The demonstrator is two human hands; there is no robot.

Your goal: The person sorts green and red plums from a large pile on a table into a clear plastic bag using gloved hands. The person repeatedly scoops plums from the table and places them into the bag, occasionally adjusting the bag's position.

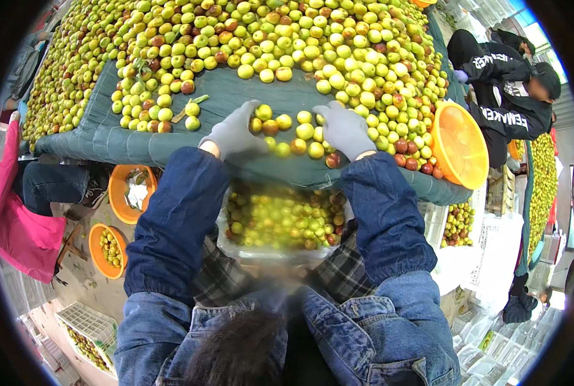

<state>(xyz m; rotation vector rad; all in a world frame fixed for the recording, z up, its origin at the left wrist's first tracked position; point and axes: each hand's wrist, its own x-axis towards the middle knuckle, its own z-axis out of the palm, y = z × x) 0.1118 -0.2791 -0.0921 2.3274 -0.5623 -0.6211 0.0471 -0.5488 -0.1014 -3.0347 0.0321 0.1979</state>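
Note:
My left hand point(238, 131) and my right hand point(345, 129), both in grey gloves, rest low over a table point(248, 91) covered in dark green cloth. Between them lies a loose group of green and reddish jujubes point(304, 131). The left fingers curve around the outer side of this group, thumb apart. My right fingertips touch or nearly touch jujubes at the group's right side; neither palm visibly grips one. Below the table edge, in front of my lap, a lined crate point(277, 253) holds many jujubes point(287, 217), partly blurred.
A large heap of jujubes point(277, 29) spreads across the far table. An orange basket point(460, 144) leans at the right edge. Two orange baskets point(133, 193) point(107, 251) stand on the left floor. A person in pink point(26, 231) sits left; people in black point(504, 91) are at right.

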